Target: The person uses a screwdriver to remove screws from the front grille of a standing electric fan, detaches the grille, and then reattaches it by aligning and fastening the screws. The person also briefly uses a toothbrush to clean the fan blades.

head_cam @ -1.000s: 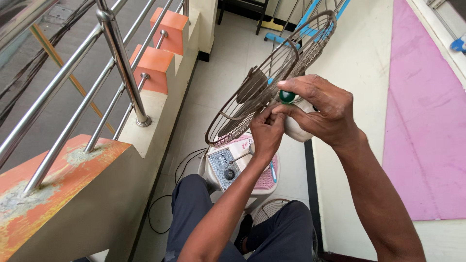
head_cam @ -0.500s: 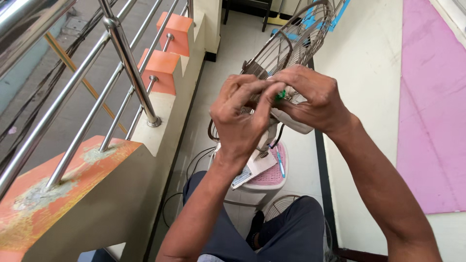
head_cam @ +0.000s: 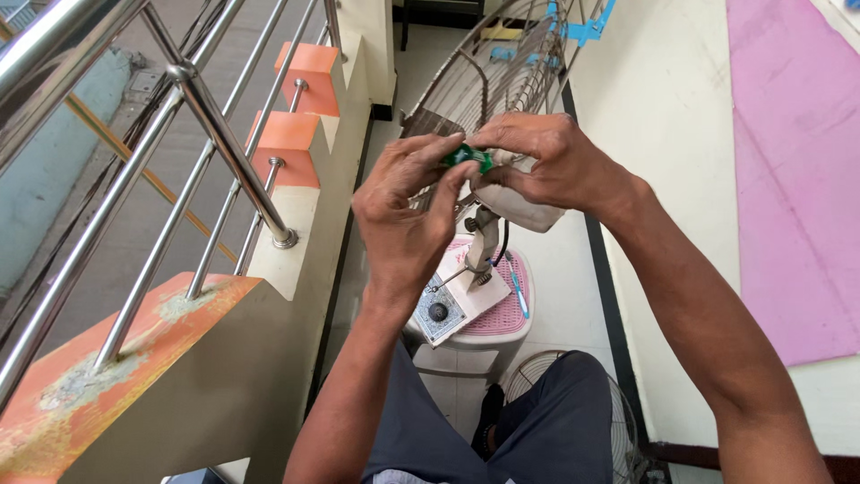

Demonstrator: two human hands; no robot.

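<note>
Both hands meet at the fan's white motor housing (head_cam: 511,206) — left hand (head_cam: 408,211) raised, fingers pinching a green screwdriver handle (head_cam: 466,157); right hand (head_cam: 546,161) arched over it, gripping housing and handle's far end.

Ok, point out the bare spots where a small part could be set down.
Free: the pale floor strip between the pink fan base and the wall, and the orange ledge top under the railing. Crowded: around the fan motor, where left hand and right hand meet.
</note>
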